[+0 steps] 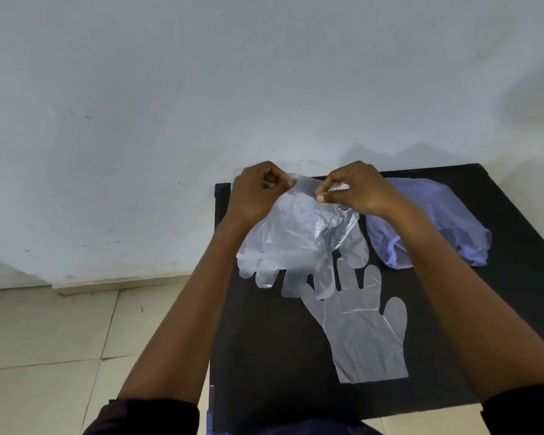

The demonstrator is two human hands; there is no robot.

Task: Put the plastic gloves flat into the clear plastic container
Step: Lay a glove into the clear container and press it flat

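Note:
A crumpled clear plastic glove (296,243) hangs above the black table (264,356), fingers pointing down toward me. My left hand (258,193) and my right hand (355,189) each pinch its cuff edge, pulling it apart at the top. A second clear plastic glove (363,334) lies flat on the table below, fingers pointing away from me, partly overlapped by the hanging glove's fingertips. No clear plastic container is recognisable in view.
A bluish-purple translucent plastic bag or cover (443,221) lies at the table's far right, behind my right forearm. A white wall (201,89) stands behind the table. Pale floor tiles (60,340) lie to the left.

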